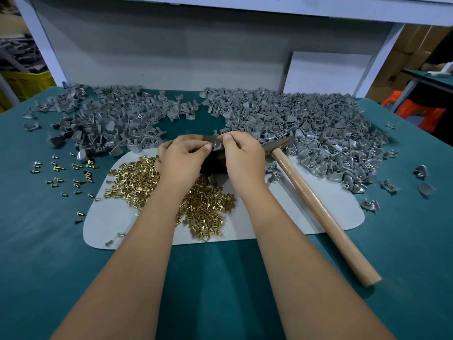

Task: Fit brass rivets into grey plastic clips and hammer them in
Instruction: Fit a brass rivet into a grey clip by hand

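My left hand (182, 158) and my right hand (241, 157) meet over a dark metal block (213, 165) at the table's middle. Together their fingertips pinch a small grey clip (217, 146) with a brass rivet (214, 143) standing in it. Under my left forearm a heap of brass rivets (137, 177) lies on a pale grey mat (282, 217). A wooden-handled hammer (316, 207) lies on the mat to the right of my right hand, its head near the block. One pile of grey clips (110, 123) spreads at the back left, and another (306, 128), some with rivets, at the back right.
Loose rivets (66, 175) are scattered on the green tabletop (220, 290) left of the mat. A few stray clips (421, 171) lie at the far right. A white board (328, 72) leans on the grey back panel. An orange stool (416, 111) stands beyond the table's right corner.
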